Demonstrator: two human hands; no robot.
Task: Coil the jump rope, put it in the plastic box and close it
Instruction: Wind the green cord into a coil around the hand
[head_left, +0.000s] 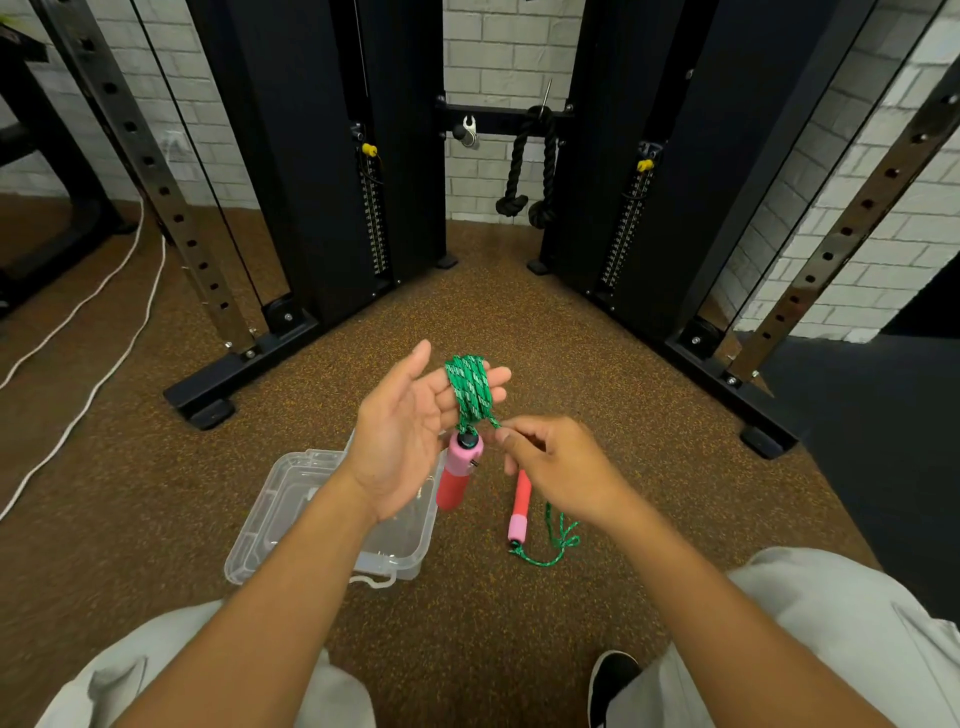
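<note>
The green jump rope (470, 387) is wound in several turns round the straight fingers of my left hand (402, 431), palm up. One red and pink handle (457, 475) hangs from those turns just below the fingers. My right hand (553, 462) pinches the rope strand right beside the coil. The other red and pink handle (519, 506) lies on the floor under my right hand, with a short loose length of rope (558, 540) beside it. The clear plastic box (291, 525) sits open on the floor beneath my left forearm.
A black cable machine frame (239, 374) stands on the brown speckled floor ahead, its feet left and right of my hands. A black knotted rope attachment (519, 171) hangs at the back. White cables (104, 332) run along the floor at the left. My knees frame the bottom.
</note>
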